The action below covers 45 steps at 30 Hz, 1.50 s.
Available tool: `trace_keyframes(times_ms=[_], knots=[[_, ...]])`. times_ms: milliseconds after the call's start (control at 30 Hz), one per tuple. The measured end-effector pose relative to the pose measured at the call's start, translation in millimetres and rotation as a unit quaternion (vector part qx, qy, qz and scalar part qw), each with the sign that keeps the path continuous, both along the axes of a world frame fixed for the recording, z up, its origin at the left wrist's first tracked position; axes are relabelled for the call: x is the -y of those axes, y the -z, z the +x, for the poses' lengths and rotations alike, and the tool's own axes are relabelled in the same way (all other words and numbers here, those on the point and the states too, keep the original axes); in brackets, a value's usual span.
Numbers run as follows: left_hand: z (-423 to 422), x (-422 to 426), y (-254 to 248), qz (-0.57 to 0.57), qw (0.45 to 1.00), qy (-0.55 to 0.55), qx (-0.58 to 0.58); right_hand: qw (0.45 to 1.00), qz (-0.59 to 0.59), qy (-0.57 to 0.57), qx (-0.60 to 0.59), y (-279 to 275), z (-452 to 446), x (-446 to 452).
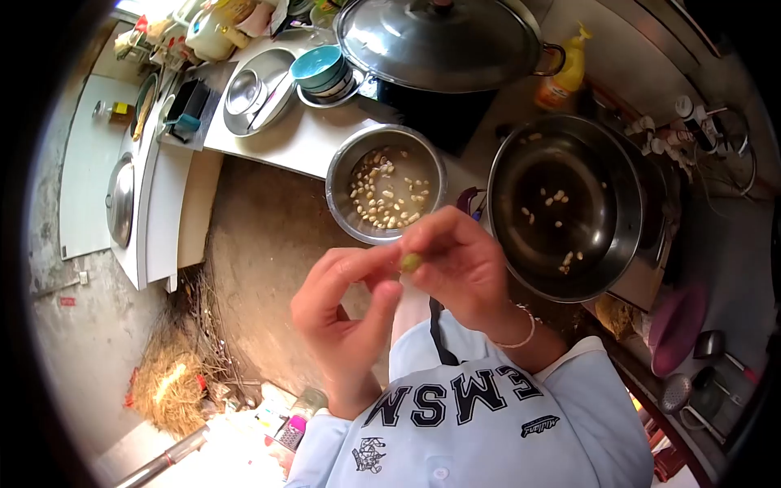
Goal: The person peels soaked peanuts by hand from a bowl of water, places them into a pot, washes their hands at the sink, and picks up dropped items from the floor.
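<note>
One small green piece point(411, 262) is pinched by the right hand point(462, 272), the left hand point(346, 333) held unclosed alongside; if the pinch is slackened, it could be dropped, metal bowl point(334, 183) lying just beyond.

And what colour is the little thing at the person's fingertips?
Yellowish green; the head view, the only one, shows the small piece best, though slightly blurred.

Bean-like pieces point(388, 195) lie in a basin point(442, 180), left of a pan point(529, 167) (more inside). Stacked bowls point(317, 67) stand farther left.
</note>
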<state>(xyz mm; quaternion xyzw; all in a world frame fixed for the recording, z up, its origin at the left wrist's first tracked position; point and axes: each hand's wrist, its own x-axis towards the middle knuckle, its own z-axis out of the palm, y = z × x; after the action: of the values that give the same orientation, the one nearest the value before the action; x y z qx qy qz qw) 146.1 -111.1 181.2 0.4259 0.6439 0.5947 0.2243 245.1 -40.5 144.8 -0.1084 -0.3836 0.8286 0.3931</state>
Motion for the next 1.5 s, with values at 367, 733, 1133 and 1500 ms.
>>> trace_keyframes(times_ms=[367, 733, 1133, 1500], knots=[[-10, 20, -6, 0.083, 0.991, 0.015, 0.109, 0.974, 0.212, 0.034, 0.067, -26, -6, 7], [-74, 61, 45, 0.185, 0.887, -0.325, 0.271, 0.979, -0.117, -0.127, -0.110, -42, -5, 7], [125, -5, -19, 0.332, 0.763, 0.463, -0.306, 0.994, -0.100, -0.034, -0.024, -16, -18, 23], [16, 16, -22, 0.374, 0.823, 0.402, -0.142, 0.993, -0.062, -0.039, -0.090, -19, -26, 22]])
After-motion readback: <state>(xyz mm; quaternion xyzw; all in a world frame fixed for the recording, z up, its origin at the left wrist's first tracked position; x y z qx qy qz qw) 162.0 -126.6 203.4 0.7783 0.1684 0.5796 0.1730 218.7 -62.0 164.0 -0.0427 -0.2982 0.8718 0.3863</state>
